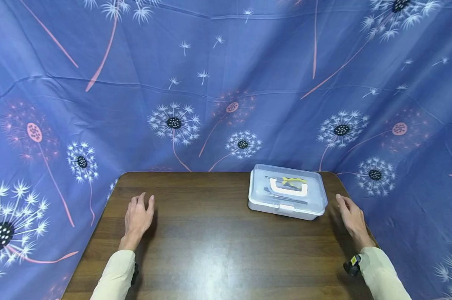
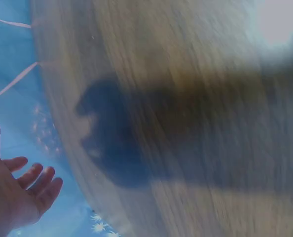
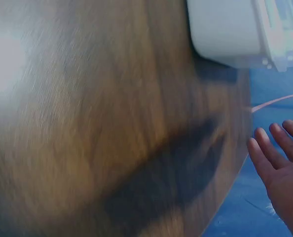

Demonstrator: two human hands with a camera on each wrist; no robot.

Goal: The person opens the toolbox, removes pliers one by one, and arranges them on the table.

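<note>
My left hand is over the left part of the table with nothing in it, its fingers loosely bent. In the left wrist view that hand shows relaxed, spread fingers, and its shadow falls on the wood. At the right table edge, my right hand hovers with loose fingers and holds nothing. The closest thing to it is a white plastic box with a clear lid and a white handle. Through the lid show a yellow item and thin dark tools. The right wrist view shows the box's corner beyond my right hand.
The brown wooden table has rounded far corners. A blue cloth printed with dandelions hangs behind it and along both sides. A dark wrist strap shows at my right sleeve.
</note>
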